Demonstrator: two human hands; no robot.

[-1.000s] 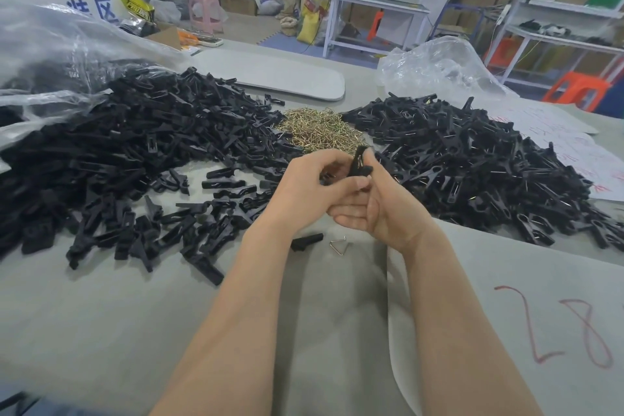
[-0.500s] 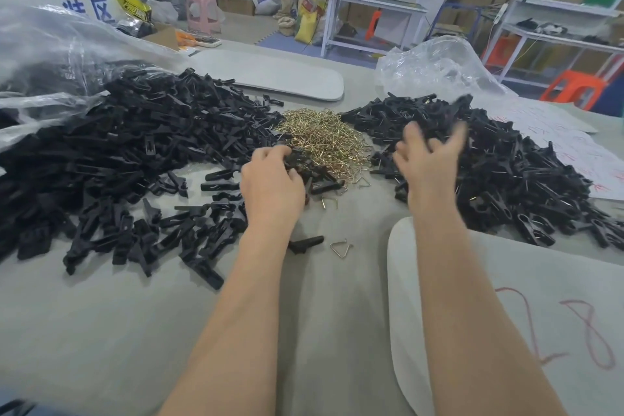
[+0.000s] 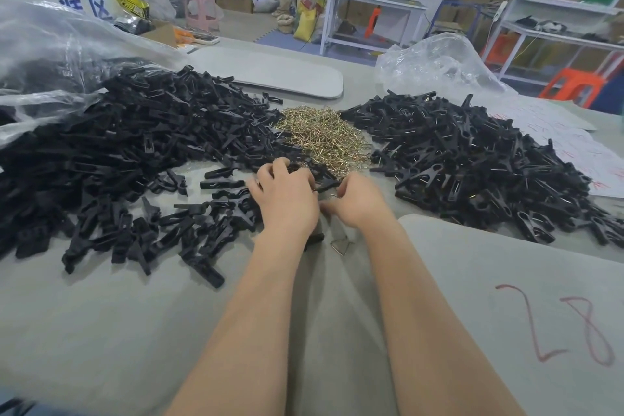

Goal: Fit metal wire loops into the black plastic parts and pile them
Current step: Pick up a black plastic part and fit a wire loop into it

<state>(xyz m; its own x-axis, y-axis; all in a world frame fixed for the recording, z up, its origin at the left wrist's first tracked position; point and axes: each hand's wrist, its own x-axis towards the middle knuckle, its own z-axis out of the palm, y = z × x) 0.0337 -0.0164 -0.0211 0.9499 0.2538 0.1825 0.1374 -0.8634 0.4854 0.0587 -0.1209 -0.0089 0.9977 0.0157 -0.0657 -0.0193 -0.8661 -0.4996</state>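
The matte grey table (image 3: pixel 101 331) bears a jagged heap of black plastic parts (image 3: pixel 118 152) at left, a second heap (image 3: pixel 472 162) at right, tangled brassy wire loops (image 3: pixel 324 138) between. The left hand (image 3: pixel 283 199) grips one part by the loops; whether the right hand (image 3: pixel 358 201) with its curled fingers holds anything cannot be told

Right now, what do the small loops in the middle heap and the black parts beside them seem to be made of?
The wire loops: thin metal, perhaps brass-plated, by the yellow glint. The black parts: apparently moulded plastic, with dull sheen and crisp edges.
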